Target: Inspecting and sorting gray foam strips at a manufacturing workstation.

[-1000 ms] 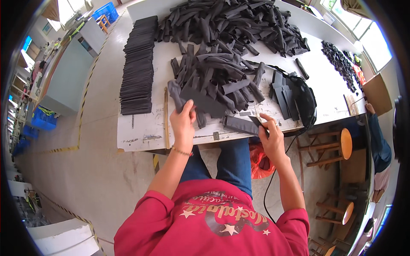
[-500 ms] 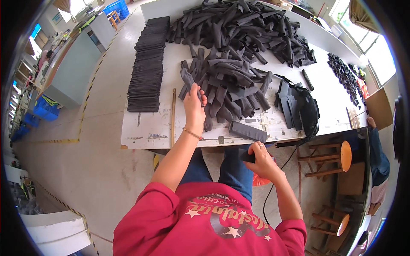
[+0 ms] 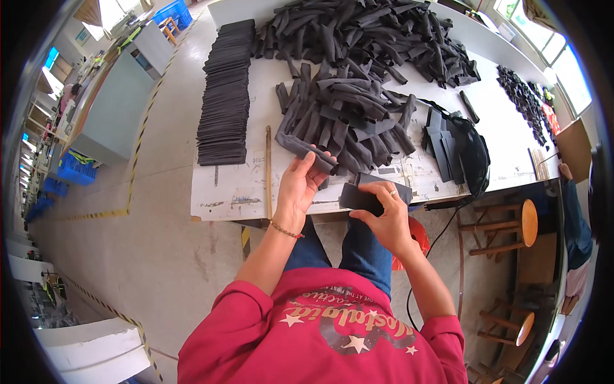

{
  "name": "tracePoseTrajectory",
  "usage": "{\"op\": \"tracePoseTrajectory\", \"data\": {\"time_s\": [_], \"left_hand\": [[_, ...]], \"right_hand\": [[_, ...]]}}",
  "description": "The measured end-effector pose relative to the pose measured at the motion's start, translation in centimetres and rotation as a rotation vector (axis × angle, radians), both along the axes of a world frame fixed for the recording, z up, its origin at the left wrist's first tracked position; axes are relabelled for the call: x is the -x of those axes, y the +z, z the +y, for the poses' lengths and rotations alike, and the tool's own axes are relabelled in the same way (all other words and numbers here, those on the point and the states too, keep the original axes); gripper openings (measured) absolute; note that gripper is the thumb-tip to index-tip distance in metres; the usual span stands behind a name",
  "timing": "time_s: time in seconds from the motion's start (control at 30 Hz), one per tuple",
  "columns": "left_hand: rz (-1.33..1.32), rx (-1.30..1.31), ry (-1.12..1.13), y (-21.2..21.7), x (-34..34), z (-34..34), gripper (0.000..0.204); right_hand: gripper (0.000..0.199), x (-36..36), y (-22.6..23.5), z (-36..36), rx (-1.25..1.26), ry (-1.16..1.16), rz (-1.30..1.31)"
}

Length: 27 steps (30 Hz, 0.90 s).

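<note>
The work seems only partly done: a long neat row of flat dark pieces (image 3: 224, 96) lies on the white table (image 3: 236, 189) to the left of the loose heap of dark rolled strips (image 3: 348, 109), and this heap, with a still bigger pile (image 3: 377, 35) behind it, is large, so I judge that much material is left to handle. The left hand (image 3: 299, 182) is raised over the near edge of the table, fingers closed around one dark strip (image 3: 310, 153) that it takes at the front of the heap; the wrist, with a thin bracelet, is bent upward. The right hand (image 3: 384, 214) is at the table edge, just right of the left hand, and it grips a flat dark piece (image 3: 361, 197) between thumb and fingers, palm turned down. A thin wooden stick (image 3: 268, 173) lies on the table between the row and the heap. To the right of the heap there is a black bag with flat pieces (image 3: 457, 147).
</note>
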<state>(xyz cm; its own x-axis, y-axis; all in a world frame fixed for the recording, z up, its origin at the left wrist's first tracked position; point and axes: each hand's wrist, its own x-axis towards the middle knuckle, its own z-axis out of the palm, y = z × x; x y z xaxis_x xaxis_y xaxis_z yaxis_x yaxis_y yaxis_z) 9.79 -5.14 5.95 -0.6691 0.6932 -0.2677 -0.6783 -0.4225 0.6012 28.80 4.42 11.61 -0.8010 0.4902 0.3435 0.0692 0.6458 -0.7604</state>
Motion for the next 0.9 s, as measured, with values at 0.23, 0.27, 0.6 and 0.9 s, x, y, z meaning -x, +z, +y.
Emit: {"op": "tracePoseTrajectory", "data": {"time_s": [0.23, 0.27, 0.6, 0.9], "left_hand": [[-0.053, -0.079, -0.144, 0.8, -0.9, -0.3, 0.023], [-0.018, -0.057, -0.127, 0.9, -1.0, -0.3, 0.021], [-0.052, 0.104, -0.025, 0.4, -1.2, 0.0, 0.021], [0.031, 0.063, -0.174, 1.2, -2.1, -0.2, 0.026]], "right_hand": [[0.041, 0.0, -0.8, 0.3, 0.042, -0.088, 0.028], [0.041, 0.0, -0.6, 0.3, 0.041, -0.087, 0.027], [0.032, -0.2, -0.5, 0.3, -0.115, -0.047, 0.065], [0.028, 0.4, 0.2, 0.4, -0.289, -0.064, 0.067]]}}
